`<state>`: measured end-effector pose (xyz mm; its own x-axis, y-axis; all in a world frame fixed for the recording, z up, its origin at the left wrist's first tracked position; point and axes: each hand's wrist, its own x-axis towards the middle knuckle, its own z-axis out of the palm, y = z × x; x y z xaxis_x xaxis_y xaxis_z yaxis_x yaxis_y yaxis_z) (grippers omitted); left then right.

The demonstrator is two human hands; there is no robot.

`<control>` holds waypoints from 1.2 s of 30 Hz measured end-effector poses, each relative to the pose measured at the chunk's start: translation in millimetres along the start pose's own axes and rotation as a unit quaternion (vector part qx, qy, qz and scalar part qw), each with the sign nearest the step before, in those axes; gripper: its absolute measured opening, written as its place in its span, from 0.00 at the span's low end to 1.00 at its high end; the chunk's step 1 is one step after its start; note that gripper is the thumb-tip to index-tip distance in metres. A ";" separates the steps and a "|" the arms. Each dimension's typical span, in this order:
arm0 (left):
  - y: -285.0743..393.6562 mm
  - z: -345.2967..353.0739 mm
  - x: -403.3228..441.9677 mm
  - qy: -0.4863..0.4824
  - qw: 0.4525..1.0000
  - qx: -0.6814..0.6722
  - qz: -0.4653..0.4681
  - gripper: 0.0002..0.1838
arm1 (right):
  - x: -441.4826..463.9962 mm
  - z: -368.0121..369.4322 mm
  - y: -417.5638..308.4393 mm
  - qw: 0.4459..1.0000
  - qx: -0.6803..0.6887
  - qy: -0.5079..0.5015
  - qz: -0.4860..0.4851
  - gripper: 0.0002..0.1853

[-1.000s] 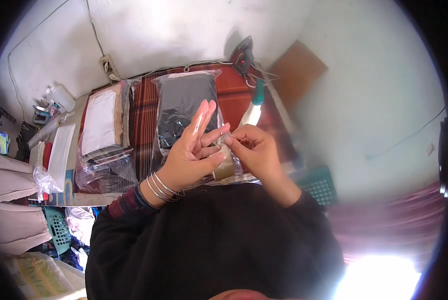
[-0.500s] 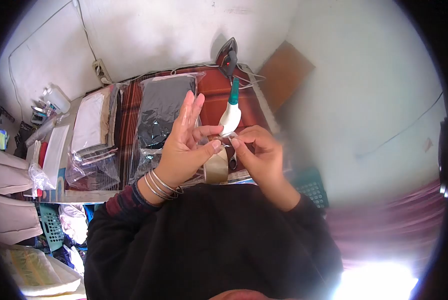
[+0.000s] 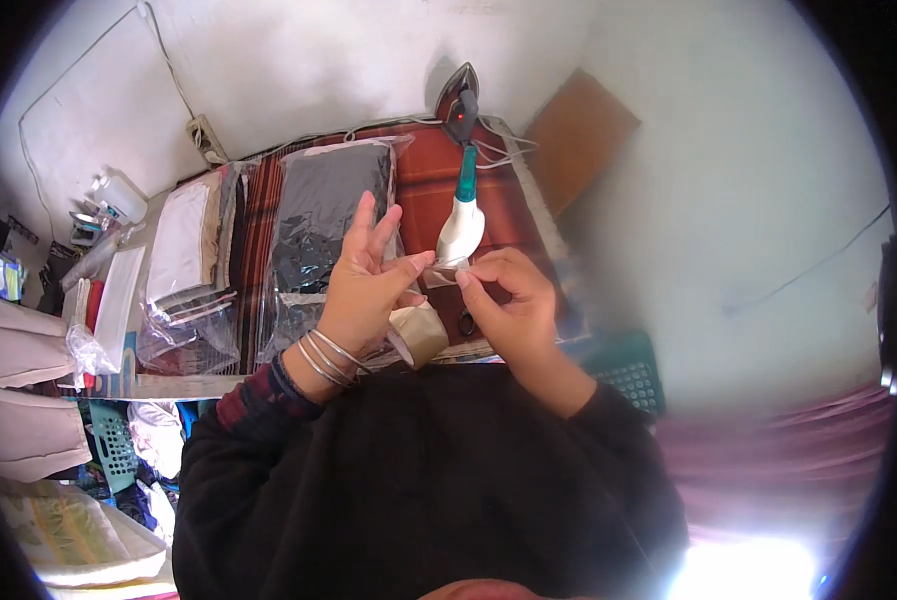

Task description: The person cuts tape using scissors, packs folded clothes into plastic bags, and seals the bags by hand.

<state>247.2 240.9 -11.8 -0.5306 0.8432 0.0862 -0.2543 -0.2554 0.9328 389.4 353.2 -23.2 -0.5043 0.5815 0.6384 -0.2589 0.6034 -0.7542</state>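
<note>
A roll of tape (image 3: 421, 335) hangs just below my left hand (image 3: 369, 275), one fingertip beside its upper edge. A short strip of clear tape (image 3: 445, 274) spans the gap between my two hands. My left thumb and a bent finger are at the strip and roll, while other fingers stretch upward. My right hand (image 3: 517, 300) pinches the strip's right end between thumb and forefinger. Behind the strip lies a white bottle (image 3: 461, 235) with a green top. Dark scissors handles (image 3: 467, 322) show partly beside my right hand.
An iron (image 3: 459, 105) with a lit red light stands at the table's back edge, its cord trailing right. Plastic-bagged dark cloth (image 3: 334, 190) and a stack of folded garments (image 3: 184, 240) lie to the left. A green basket (image 3: 634, 385) is below right.
The tape roll has tilted and shifted slightly left. My left thumb has risen and its fingers have curled lower, while my right hand keeps its pinch. The view has shifted a little.
</note>
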 end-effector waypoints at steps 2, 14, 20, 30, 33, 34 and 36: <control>1.1 3.9 -0.5 0.001 1.000 -0.011 -0.017 0.48 | 4.6 -4.7 8.2 0.999 -0.037 0.006 -0.033 0.03; -13.8 -9.9 16.5 -0.092 0.990 -0.045 -0.094 0.40 | 27.3 -193.6 245.1 0.873 -0.221 0.018 0.435 0.18; -19.6 -9.1 30.8 -0.066 0.990 -0.013 -0.120 0.43 | 32.9 -183.0 311.5 0.879 -0.114 0.038 0.462 0.16; -25.6 -10.8 55.0 -0.085 0.986 -0.032 -0.139 0.46 | 27.4 -171.1 367.3 0.781 -0.327 -0.017 0.532 0.25; -28.5 -12.1 59.9 -0.102 0.983 -0.036 -0.147 0.47 | 33.5 -156.3 315.5 0.725 -0.522 0.005 0.449 0.30; -28.9 -11.5 60.7 -0.120 0.981 -0.038 -0.148 0.49 | 34.2 -153.4 308.3 0.715 -0.568 0.038 0.406 0.30; -28.3 -9.7 64.3 -0.133 0.980 -0.042 -0.144 0.50 | 40.9 -146.2 291.1 0.704 -0.612 0.068 0.355 0.31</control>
<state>212.4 297.8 -36.1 -0.1996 0.9768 -0.0774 -0.4343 -0.0174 0.9006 413.9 632.4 -194.1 -0.0441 0.9701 0.2389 0.9633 0.1046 -0.2471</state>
